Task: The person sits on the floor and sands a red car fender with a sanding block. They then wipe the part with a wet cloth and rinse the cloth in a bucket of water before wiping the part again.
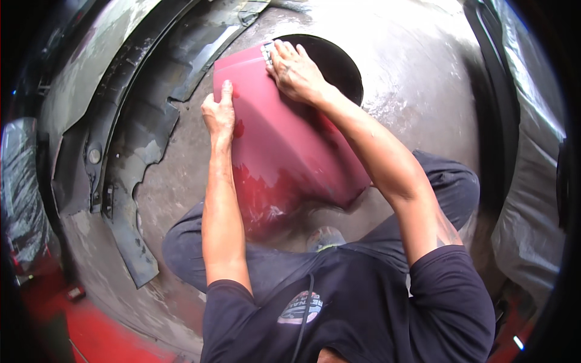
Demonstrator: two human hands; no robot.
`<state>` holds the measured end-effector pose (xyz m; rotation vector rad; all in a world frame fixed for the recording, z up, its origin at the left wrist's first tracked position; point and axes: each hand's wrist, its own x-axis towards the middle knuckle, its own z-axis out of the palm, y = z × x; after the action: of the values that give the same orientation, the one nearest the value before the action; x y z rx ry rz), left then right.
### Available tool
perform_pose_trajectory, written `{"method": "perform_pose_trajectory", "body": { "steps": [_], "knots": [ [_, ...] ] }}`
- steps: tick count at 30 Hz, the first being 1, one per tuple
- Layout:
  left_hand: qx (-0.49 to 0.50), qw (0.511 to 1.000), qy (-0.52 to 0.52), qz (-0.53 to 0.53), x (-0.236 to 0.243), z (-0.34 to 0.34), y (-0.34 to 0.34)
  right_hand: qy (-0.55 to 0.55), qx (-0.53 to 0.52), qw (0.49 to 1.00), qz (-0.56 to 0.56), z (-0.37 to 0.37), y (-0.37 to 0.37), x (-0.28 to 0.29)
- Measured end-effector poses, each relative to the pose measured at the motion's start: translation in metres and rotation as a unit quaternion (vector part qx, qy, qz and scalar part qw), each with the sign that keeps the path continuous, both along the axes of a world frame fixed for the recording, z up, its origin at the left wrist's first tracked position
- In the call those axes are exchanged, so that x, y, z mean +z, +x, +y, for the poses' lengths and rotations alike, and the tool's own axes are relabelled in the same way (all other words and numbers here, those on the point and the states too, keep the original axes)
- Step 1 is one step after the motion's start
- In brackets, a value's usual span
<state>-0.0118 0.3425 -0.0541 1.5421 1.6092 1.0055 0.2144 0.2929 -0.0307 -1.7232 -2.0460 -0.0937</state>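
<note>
A red car body panel point(275, 139) lies tilted across my lap, dull and pinkish over most of its face and wet, glossy red lower down. My left hand point(219, 112) grips its left edge, thumb on top and the fingers hidden beneath. Near the far edge, my right hand point(295, 71) presses a small pale, patterned piece point(267, 53) flat on the panel. It looks like folded sandpaper, mostly covered by the fingers.
A round black tub or disc point(339, 66) lies just beyond the panel. Long, dark bumper-like parts point(130, 115) curve along the left. Plastic-wrapped shapes point(532, 199) stand at the right. The grey floor point(417, 91) has wet, shiny patches.
</note>
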Motion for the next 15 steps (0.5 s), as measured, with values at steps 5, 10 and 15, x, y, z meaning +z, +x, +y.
{"method": "perform_pose_trajectory", "body": {
  "steps": [5,10,15],
  "knots": [
    [0.006,1.000,-0.002,-0.004,-0.003,-0.001,-0.014,-0.059,-0.008,0.998,-0.016,-0.156,0.004,0.001],
    [-0.018,0.999,-0.001,-0.028,0.000,0.000,0.002,0.034,-0.043,0.998,-0.006,-0.076,-0.006,-0.006],
    [-0.010,0.994,-0.003,-0.106,-0.010,0.002,-0.013,0.041,-0.057,0.997,0.015,-0.110,-0.035,-0.002]
  ]
}}
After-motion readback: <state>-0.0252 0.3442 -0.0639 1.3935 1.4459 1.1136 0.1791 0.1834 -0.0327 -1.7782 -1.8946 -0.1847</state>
